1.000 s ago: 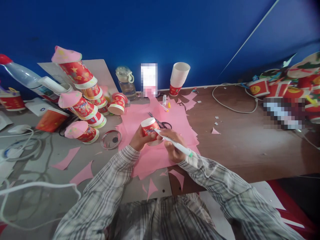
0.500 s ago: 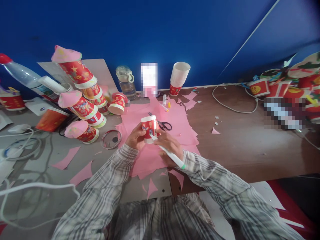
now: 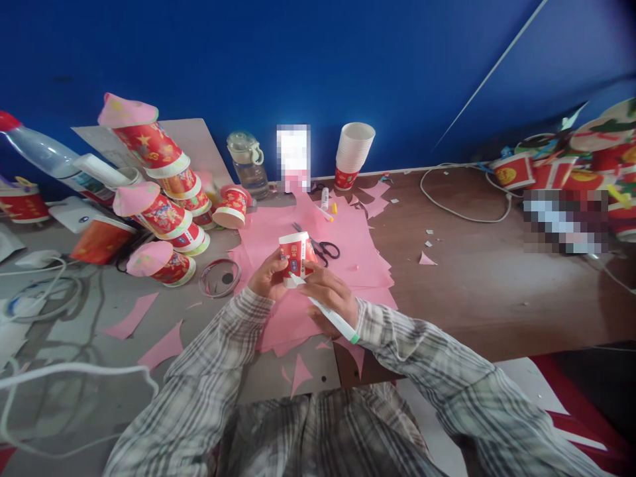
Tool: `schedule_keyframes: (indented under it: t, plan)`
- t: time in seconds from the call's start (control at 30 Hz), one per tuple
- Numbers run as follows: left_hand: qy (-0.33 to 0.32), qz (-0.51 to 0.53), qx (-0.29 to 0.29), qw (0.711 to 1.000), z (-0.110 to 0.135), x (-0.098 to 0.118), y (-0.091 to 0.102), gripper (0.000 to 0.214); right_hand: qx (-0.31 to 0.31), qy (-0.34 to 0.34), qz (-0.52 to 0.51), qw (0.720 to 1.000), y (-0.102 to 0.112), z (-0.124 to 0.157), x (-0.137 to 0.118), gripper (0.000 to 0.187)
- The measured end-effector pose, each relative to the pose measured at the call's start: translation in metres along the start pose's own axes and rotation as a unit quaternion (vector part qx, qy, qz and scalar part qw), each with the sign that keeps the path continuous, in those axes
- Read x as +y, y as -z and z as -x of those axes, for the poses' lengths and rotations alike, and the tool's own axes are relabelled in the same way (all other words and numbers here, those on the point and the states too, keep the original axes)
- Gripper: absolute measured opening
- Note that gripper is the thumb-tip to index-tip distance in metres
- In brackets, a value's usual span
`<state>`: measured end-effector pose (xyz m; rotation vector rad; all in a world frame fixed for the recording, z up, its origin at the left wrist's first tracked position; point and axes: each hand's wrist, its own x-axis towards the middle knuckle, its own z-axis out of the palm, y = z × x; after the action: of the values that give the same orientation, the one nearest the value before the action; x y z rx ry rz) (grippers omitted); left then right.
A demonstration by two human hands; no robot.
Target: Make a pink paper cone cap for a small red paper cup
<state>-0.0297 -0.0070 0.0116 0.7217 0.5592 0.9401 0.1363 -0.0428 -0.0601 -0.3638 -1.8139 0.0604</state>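
1. The cup (image 3: 297,255) was tilted a second ago; now it is upright, base up, held over the pink paper (image 3: 358,258) on the table (image 3: 472,278).
2. Left hand (image 3: 268,278): grip wraps the cup's side, unchanged.
3. Right hand (image 3: 330,298): grip closed on the pen (image 3: 328,313); tip dropped from the cup's top edge to its lower rim, touching or just beside it.
4. Read: pen work has likely moved to the rim; scissors (image 3: 325,250) lie just behind.

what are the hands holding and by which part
The left hand grips a red paper cup around its side; the right hand holds a white pen near its tip end.
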Motion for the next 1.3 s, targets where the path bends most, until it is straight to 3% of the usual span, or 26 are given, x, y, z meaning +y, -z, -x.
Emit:
schedule_keyframes:
  t: [0.17,0.37,0.5,0.8,0.97,1.13,1.3]
  plan:
    - [-0.043,-0.035,0.010,0.998,-0.002,-0.005,-0.002,0.055,0.030,-0.047,-0.008,0.998,0.001,0.003,0.009,0.036]
    - [-0.092,-0.055,-0.009,0.994,-0.004,-0.010,-0.006,0.061,0.096,-0.160,-0.008,0.982,0.013,0.001,0.020,0.031]
    - [-0.128,-0.119,0.007,0.985,-0.006,-0.015,-0.003,0.059,0.096,-0.206,-0.002,0.974,0.016,0.003,0.022,0.030]
    - [-0.151,-0.255,0.069,0.953,-0.004,-0.023,-0.003,0.067,0.101,-0.166,-0.007,0.981,0.009,0.010,0.028,0.033]
    - [-0.166,-0.309,0.087,0.933,-0.005,-0.025,0.000,0.069,0.085,-0.184,-0.005,0.979,0.009,0.013,0.030,0.038]
    - [-0.168,-0.331,0.090,0.924,-0.005,-0.025,-0.001,0.072,0.098,-0.140,-0.004,0.985,0.009,0.009,0.029,0.031]
    - [-0.185,-0.336,0.079,0.920,-0.004,-0.025,-0.005,0.074,0.085,-0.159,0.020,0.983,0.012,0.010,0.028,0.032]
